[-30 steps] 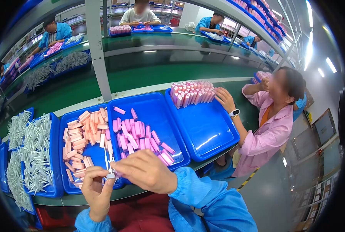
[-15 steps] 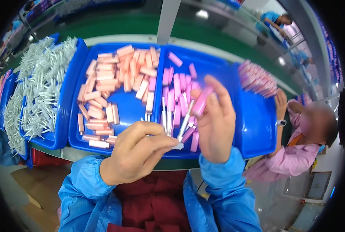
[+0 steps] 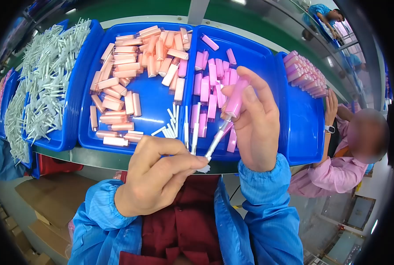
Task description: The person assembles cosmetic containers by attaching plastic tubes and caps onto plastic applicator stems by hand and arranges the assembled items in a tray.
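Observation:
My right hand [image 3: 262, 128] is closed on a pink tube [image 3: 236, 100], holding it tilted between thumb and fingers, its lower end toward my left hand. My left hand [image 3: 153, 174] pinches several thin white sticks [image 3: 196, 128] by their lower ends. One slanted white stick [image 3: 215, 140] reaches from those fingertips up to the tube's lower end and meets it; how far it goes in I cannot tell. Behind my hands, more pink tubes [image 3: 212, 70] lie loose in a blue tray [image 3: 254, 53]. A few loose white sticks [image 3: 171, 126] lie just above my left hand.
Left of the pink tubes is a blue tray [image 3: 150, 104] of peach tubes [image 3: 125, 66]. Further left, a tray is heaped with white sticks [image 3: 51, 75]. At right, a blue tray [image 3: 305, 128] bears stacked pink pieces [image 3: 303, 73], touched by a co-worker's hand [image 3: 330, 108].
The slanted stick and the pink tube's lower end, apart or barely touching before, now meet in line. The trays appear higher in view. Both hands keep their hold.

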A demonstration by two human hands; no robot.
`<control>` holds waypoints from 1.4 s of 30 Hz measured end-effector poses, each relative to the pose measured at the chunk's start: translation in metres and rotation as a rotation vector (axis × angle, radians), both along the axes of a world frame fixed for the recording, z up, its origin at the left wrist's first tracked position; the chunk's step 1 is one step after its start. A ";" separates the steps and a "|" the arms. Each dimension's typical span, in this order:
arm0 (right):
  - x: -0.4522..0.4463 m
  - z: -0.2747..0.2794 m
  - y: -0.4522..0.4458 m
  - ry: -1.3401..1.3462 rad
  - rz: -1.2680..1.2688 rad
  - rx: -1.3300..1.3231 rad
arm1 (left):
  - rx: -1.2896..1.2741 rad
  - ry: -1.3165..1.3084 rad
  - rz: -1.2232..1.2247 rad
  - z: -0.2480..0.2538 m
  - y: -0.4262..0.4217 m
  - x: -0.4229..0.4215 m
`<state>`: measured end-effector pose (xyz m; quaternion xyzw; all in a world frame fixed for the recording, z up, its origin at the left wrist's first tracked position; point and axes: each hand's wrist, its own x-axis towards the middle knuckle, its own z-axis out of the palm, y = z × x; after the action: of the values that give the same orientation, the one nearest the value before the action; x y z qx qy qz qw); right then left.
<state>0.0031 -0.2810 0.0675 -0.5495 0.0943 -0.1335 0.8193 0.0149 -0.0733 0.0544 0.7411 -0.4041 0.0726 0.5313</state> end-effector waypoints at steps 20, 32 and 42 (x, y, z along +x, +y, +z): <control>-0.060 0.002 0.039 -0.197 0.142 -0.332 | 0.000 -0.466 0.140 -0.006 0.019 -0.032; -0.073 -0.019 0.026 -0.188 0.112 -0.548 | 0.068 -0.452 0.084 -0.007 0.013 -0.036; 0.016 -0.023 -0.095 0.207 -0.216 -1.490 | 0.076 -0.287 0.124 -0.033 0.028 -0.004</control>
<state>0.0190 -0.3759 0.0444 -0.9550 0.1088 -0.1891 0.2007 0.0105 -0.0451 0.0215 0.7661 -0.4319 0.1951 0.4341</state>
